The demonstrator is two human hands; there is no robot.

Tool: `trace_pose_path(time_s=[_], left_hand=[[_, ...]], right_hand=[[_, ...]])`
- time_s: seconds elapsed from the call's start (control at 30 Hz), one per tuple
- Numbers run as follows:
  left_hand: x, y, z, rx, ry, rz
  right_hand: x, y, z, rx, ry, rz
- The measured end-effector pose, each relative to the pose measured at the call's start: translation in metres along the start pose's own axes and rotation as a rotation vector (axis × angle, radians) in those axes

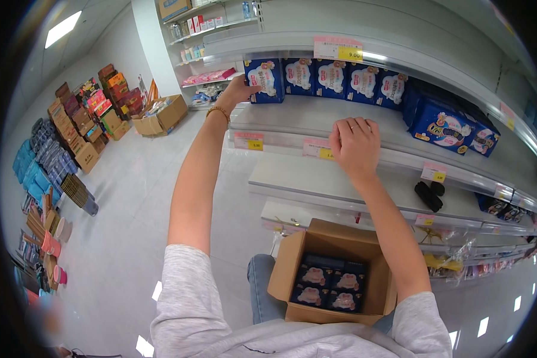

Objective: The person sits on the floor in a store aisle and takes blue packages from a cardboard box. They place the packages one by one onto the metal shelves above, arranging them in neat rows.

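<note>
My left hand (243,91) is at the left end of a shelf, its thumb on the front of a blue printed pack (265,85) and its fingers around the pack's left side. That pack stands upright at the end of a row of similar blue packs (331,79). My right hand (358,145) is curled closed in front of the shelf's price rail, with nothing visible in it. Below my right arm, an open cardboard box (288,268) rests at my lap with several blue packs (329,288) inside.
Larger blue packs (443,127) lie at the shelf's right. A clear rail with price tags (249,141) edges the shelf; another shelf (268,42) hangs close above. A black object (428,197) lies one shelf down. Stacked cartons (83,154) and an open carton (165,118) stand on the left floor.
</note>
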State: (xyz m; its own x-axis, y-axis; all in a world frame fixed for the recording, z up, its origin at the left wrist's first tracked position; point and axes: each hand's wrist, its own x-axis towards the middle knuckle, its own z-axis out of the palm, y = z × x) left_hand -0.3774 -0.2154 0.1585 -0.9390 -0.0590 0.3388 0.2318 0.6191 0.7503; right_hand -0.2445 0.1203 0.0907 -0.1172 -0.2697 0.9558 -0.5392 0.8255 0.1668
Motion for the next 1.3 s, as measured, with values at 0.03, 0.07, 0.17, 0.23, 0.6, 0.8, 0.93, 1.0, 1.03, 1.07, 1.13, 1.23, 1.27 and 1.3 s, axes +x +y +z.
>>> trace_pose_path(time_s=[0.03, 0.07, 0.17, 0.23, 0.6, 0.8, 0.93, 1.0, 1.03, 1.07, 1.13, 1.23, 1.27, 1.3], left_hand=[[-0.001, 0.003, 0.004, 0.014, 0.0, -0.01], [0.001, -0.004, 0.001, 0.064, 0.016, 0.041], [0.009, -0.018, 0.0, 0.191, 0.081, 0.107], [0.007, -0.008, 0.013, 0.244, 0.137, 0.032], [-0.186, 0.081, 0.076, 0.203, 0.421, 0.696], [-0.347, 0.078, 0.178, 0.085, -0.335, 0.513], [-0.387, 0.028, 0.27, 0.152, -0.779, 0.362], [-0.401, 0.007, 0.314, 0.306, -0.878, 0.423], [-0.402, 0.002, 0.334, 0.409, -0.968, 0.415], [-0.402, -0.005, 0.353, 0.514, -1.058, 0.405], [-0.415, -0.038, 0.388, 0.633, -1.131, 0.422], [-0.436, -0.101, 0.435, 0.699, -1.131, 0.529], [-0.442, -0.116, 0.443, 0.737, -1.167, 0.577], [-0.447, -0.12, 0.443, 0.776, -1.203, 0.622]], right_hand=[[-0.001, 0.001, 0.0, -0.001, -0.002, 0.001], [0.0, -0.002, -0.001, 0.01, 0.004, -0.001], [0.002, -0.005, 0.0, 0.0, 0.011, -0.007], [0.0, 0.0, 0.0, 0.009, -0.012, -0.007], [-0.066, -0.026, -0.098, 0.623, -0.122, 0.341], [-0.26, -0.044, -0.21, 0.665, -1.123, 0.96], [-0.303, -0.088, -0.247, 0.552, -1.344, 1.068], [-0.302, -0.097, -0.251, 0.497, -1.312, 1.034], [-0.304, -0.097, -0.249, 0.501, -1.271, 1.024], [-0.305, -0.097, -0.248, 0.505, -1.229, 1.014], [-0.308, -0.097, -0.247, 0.49, -1.173, 1.01], [-0.31, -0.097, -0.246, 0.501, -1.119, 1.029], [-0.31, -0.097, -0.247, 0.502, -1.116, 1.034], [-0.311, -0.097, -0.248, 0.505, -1.113, 1.036]])
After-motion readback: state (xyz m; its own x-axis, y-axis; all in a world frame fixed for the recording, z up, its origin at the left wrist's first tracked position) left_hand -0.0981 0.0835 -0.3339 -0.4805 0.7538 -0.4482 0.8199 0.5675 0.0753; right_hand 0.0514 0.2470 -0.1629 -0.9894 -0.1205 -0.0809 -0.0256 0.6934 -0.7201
